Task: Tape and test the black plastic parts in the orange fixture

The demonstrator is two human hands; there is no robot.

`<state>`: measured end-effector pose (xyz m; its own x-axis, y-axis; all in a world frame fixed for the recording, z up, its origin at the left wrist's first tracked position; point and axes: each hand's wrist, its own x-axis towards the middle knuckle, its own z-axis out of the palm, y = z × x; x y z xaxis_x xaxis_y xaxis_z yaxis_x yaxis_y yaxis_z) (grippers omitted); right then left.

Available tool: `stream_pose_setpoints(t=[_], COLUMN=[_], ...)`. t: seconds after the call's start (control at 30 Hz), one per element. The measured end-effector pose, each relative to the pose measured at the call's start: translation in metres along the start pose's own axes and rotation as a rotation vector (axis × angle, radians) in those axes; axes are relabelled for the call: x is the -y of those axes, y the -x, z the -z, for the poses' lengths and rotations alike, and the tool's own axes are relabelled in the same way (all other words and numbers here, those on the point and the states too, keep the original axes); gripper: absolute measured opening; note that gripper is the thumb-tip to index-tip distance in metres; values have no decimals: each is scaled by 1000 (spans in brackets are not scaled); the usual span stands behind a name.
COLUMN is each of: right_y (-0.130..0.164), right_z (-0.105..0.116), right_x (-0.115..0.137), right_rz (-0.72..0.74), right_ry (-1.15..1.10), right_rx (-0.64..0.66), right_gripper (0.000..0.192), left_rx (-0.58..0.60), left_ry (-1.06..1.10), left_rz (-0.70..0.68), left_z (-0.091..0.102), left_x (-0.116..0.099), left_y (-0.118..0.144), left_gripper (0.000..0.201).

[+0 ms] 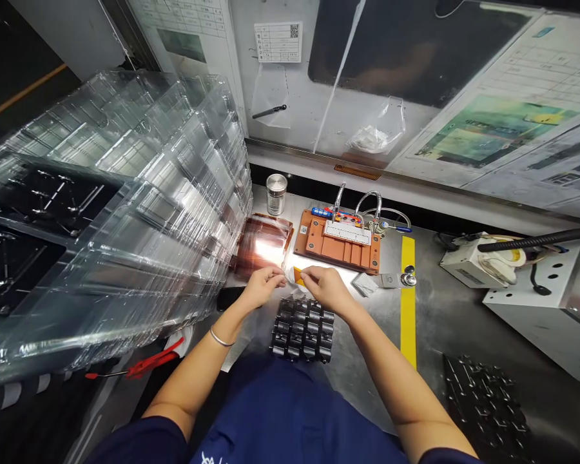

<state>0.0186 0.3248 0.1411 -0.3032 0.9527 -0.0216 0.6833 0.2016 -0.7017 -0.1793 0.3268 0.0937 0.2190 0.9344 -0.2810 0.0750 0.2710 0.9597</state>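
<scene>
My left hand (265,281) and my right hand (325,283) meet over the metal bench, both pinching a small yellow-orange piece (298,276) between their fingertips. A thin white or clear bit sits at the left fingertips; what it is cannot be told. Just below the hands lies a black tray of small dark cylindrical parts (303,327). An orange fixture board (337,241) with a white strip, blue parts and wires stands just beyond the hands.
A tall leaning stack of clear plastic trays (111,212) fills the left. An amber tinted tray (265,245) and a metal tin (276,193) sit beyond. A yellow line (408,303) crosses the bench. A white device (478,261) and another black tray (486,403) are at right.
</scene>
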Motion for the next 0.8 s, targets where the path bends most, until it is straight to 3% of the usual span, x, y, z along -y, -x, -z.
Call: stream_pose_setpoints(t=[0.1, 0.2, 0.3, 0.37, 0.47, 0.57, 0.67, 0.8], right_y=[11, 39, 77, 102, 128, 141, 151, 166], right_z=[9, 27, 50, 64, 73, 67, 58, 60], right_x=[-36, -67, -79, -79, -72, -68, -75, -89], right_rz=[-223, -440, -529, -528, -494, -474, -470, -463], right_ry=[-255, -493, -545, -514, -459, -413, -346, -240], right_rx=[-276, -564, -841, -946, -907, -820, -742, -646], right_gripper=[30, 40, 43, 43, 44, 45, 43, 36], left_rx=[-239, -432, -545, -582, -576, -387, -238, -222], left_ry=[-96, -396, -719, -835, -976, -1089, -1135, -1155], left_rz=[146, 174, 160, 160, -17, -254, -261, -227], left_z=[21, 39, 48, 49, 42, 28, 26, 54], left_x=[17, 31, 38, 42, 50, 60, 68, 69], left_y=[-29, -54, -69, -74, -76, -71, -65, -64], left_gripper=[7, 11, 24, 34, 42, 44, 43, 46])
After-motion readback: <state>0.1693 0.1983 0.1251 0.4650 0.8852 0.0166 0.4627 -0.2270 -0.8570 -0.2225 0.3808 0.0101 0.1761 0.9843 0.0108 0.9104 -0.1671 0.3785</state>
